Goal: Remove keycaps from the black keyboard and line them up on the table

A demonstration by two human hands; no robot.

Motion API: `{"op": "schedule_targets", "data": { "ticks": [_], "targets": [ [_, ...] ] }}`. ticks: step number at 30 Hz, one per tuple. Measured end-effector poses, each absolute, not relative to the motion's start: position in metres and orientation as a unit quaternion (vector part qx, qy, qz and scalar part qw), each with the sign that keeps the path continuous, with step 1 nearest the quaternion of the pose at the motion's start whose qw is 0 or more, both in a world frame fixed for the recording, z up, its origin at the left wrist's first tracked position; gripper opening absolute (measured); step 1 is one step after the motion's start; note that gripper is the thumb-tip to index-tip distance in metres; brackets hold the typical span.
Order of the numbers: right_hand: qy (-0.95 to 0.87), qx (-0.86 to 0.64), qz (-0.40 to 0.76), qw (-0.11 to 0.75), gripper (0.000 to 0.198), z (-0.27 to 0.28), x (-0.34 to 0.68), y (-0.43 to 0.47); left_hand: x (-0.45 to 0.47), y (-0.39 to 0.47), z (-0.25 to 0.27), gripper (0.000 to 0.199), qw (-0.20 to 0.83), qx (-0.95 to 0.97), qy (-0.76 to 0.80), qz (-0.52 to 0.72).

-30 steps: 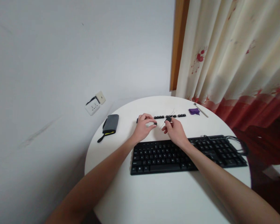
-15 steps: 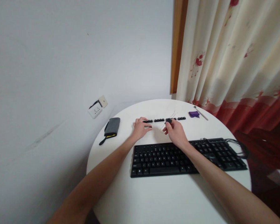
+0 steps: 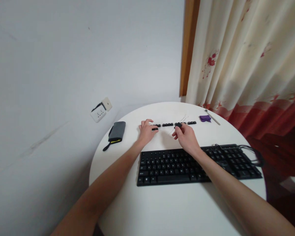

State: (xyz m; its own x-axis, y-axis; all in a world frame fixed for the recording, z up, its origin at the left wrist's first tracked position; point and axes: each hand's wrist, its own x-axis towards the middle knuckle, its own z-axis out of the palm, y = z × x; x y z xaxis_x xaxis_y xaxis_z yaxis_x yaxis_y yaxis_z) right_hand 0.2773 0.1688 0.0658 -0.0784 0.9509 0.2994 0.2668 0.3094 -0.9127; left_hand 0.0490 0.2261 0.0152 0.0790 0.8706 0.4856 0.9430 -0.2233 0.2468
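At the left end of a row of black keycaps [image 3: 167,124], my left hand [image 3: 146,131] has its thumb against a keycap [image 3: 154,129] just in front of the row. Its other fingers curve over the row's end and hide part of it. Closed round the black handle of a wire keycap puller [image 3: 178,125], my right hand [image 3: 186,135] hovers in front of the row. The puller's thin wires stick out on both sides of its handle. Below both hands lies a black keyboard [image 3: 172,167], partly covered by my right forearm.
A grey pouch [image 3: 117,130] with a black strap rests on the left of the round white table [image 3: 147,209]. At the back right are a folded purple cloth [image 3: 205,118] and a thin brush [image 3: 212,117]. The keyboard's coiled cable [image 3: 255,157] lies at its right end. A wall stands behind.
My left hand has shifted slightly, its upper fingers farther from the thumb, and the keycap at the thumb is nearer the row. My right hand keeps the puller at about the same place.
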Motion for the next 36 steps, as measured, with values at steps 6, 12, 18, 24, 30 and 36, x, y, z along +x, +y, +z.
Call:
{"op": "schedule_targets", "data": {
  "ticks": [6,12,18,24,30,36],
  "targets": [
    [-0.644,-0.468,0.354,0.491,0.020,0.0629,0.2771,0.1695,0.0485,0.2269,0.0145,0.026,0.061,-0.734,-0.614,-0.286],
    [-0.645,-0.463,0.356,0.494,0.020,0.0620,0.2765,0.1698,0.0527,0.2267,0.0147,0.028,0.064,-0.730,-0.615,-0.291],
    [-0.649,-0.462,0.357,0.488,0.021,0.0605,0.2764,0.1693,0.0516,0.2283,0.0140,0.025,0.057,-0.721,-0.621,-0.302],
    [-0.650,-0.466,0.353,0.485,0.021,0.0602,0.2769,0.1703,0.0496,0.2300,0.0123,0.028,0.062,-0.717,-0.623,-0.307],
    [-0.651,-0.467,0.353,0.483,0.021,0.0612,0.2768,0.1702,0.0494,0.2310,0.0116,0.028,0.058,-0.715,-0.626,-0.306],
    [-0.648,-0.465,0.359,0.485,0.021,0.0602,0.2772,0.1715,0.0504,0.2310,0.0126,0.027,0.059,-0.714,-0.628,-0.303]
  ]
}}
